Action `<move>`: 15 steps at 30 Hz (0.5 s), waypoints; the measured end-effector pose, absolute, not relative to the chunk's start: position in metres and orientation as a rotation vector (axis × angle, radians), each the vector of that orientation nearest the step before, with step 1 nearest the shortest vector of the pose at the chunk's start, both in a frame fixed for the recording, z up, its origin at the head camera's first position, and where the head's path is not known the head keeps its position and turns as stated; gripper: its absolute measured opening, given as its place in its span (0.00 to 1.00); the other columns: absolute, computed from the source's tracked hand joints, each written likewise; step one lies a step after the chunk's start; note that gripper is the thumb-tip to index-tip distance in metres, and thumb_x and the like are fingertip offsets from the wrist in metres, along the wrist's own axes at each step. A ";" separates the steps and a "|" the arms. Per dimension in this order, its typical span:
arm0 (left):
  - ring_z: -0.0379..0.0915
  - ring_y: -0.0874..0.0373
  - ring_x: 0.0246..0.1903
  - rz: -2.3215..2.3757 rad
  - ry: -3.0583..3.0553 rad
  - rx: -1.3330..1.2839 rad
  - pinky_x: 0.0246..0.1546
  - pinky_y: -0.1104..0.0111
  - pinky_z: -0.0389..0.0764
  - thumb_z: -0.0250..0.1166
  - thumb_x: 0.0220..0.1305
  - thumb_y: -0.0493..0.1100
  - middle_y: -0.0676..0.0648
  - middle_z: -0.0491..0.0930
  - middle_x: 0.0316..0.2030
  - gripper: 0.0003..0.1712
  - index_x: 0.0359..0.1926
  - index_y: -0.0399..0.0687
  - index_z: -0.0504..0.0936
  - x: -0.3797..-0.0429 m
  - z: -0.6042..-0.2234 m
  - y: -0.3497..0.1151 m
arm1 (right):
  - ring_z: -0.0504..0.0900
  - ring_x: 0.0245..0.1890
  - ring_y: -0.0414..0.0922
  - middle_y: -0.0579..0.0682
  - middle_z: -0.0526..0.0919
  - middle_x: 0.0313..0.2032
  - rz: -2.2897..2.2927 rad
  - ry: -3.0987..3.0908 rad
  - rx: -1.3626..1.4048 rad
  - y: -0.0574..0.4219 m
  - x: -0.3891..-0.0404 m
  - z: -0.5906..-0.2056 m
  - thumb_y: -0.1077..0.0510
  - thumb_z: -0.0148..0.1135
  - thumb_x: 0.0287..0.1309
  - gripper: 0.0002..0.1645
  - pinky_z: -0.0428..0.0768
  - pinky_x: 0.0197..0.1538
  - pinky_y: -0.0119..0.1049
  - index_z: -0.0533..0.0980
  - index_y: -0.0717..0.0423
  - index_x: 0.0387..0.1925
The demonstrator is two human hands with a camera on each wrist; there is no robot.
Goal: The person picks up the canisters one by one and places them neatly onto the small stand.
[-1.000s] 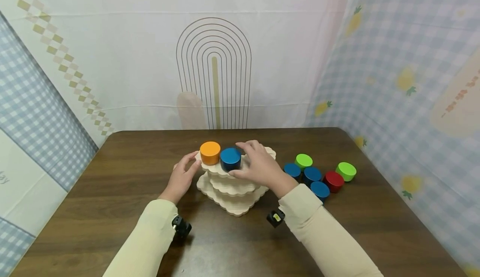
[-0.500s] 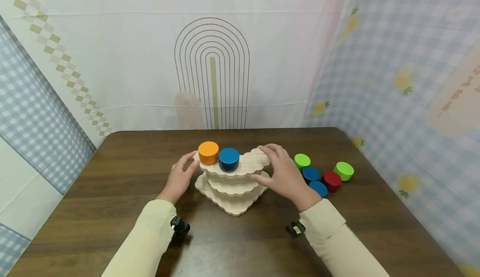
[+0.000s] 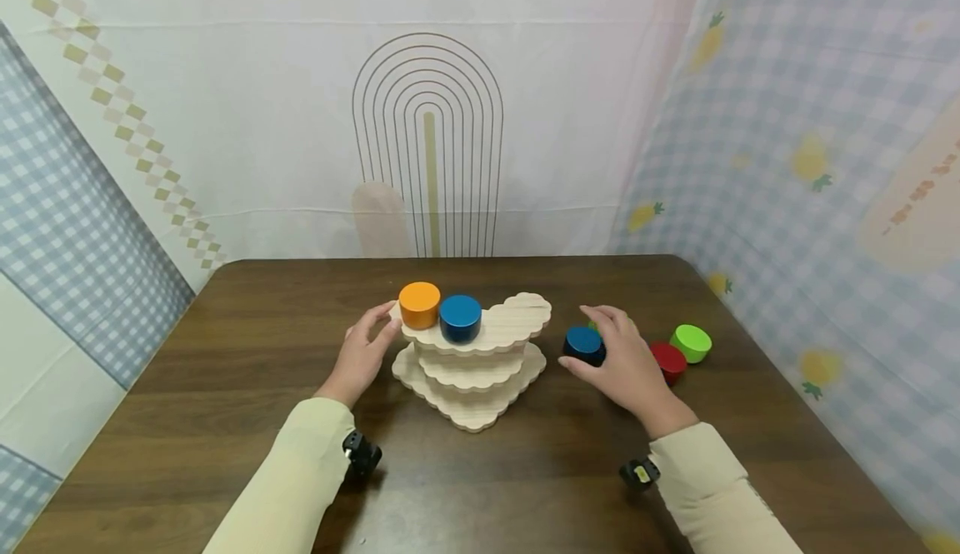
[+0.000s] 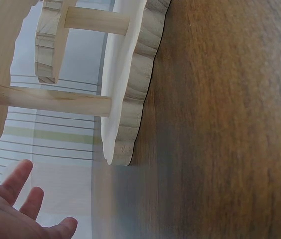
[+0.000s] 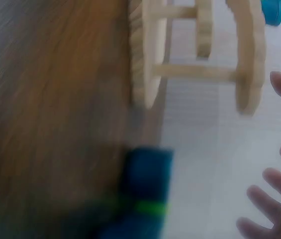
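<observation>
A pale wooden stand (image 3: 513, 325) with scalloped tiers joined by round pegs is on the table. On its top tier an orange cylinder block (image 3: 420, 307) and a blue cylinder block (image 3: 461, 321) rest side by side. My left hand (image 3: 363, 354) pinches the left end of that tier between thumb and index finger, its other fingers loose in the left wrist view. Over the loose blocks to the right, my right hand (image 3: 626, 366) has thumb and fingers spread either side of another blue cylinder block (image 3: 583, 344). In the right wrist view the fingers stand apart, holding nothing.
Beyond the right hand lie a red cylinder block (image 3: 670, 361) and a light green cylinder block (image 3: 691, 343). Another green one (image 3: 592, 326) is mostly hidden by the right fingers. The dark wooden table (image 3: 480, 487) ends at a patterned cloth (image 3: 300, 121) behind.
The right hand has let go of the blue block on the top tier and moved right to the loose blocks. The left hand stays at the stand's left end.
</observation>
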State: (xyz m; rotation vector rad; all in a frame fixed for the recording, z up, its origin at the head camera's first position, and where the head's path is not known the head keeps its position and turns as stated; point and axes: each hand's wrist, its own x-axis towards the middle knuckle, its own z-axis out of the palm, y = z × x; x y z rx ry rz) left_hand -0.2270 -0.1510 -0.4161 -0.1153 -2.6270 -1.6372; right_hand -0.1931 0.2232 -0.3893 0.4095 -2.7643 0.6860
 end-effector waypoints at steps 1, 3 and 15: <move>0.47 0.40 0.68 -1.639 -2.629 -0.115 0.65 0.39 0.50 0.51 0.72 0.57 0.39 0.64 0.66 0.31 0.70 0.50 0.63 -0.227 -0.416 -0.151 | 0.63 0.63 0.61 0.62 0.62 0.65 0.681 -2.775 0.391 0.228 -0.192 -0.391 0.40 0.70 0.51 0.49 0.69 0.57 0.62 0.63 0.56 0.69; 0.47 0.40 0.68 -1.639 -2.629 -0.116 0.65 0.39 0.50 0.51 0.72 0.57 0.39 0.64 0.66 0.31 0.70 0.50 0.63 -0.227 -0.416 -0.151 | 0.63 0.63 0.62 0.63 0.62 0.65 0.671 -2.799 0.359 0.237 -0.191 -0.394 0.38 0.69 0.52 0.49 0.69 0.57 0.62 0.62 0.56 0.69; 0.47 0.40 0.69 -1.627 -2.639 -0.111 0.65 0.40 0.51 0.51 0.72 0.59 0.39 0.64 0.67 0.32 0.70 0.51 0.63 -0.229 -0.417 -0.151 | 0.63 0.62 0.66 0.67 0.60 0.64 0.652 -2.912 0.241 0.275 -0.182 -0.404 0.31 0.63 0.54 0.53 0.68 0.55 0.66 0.59 0.61 0.70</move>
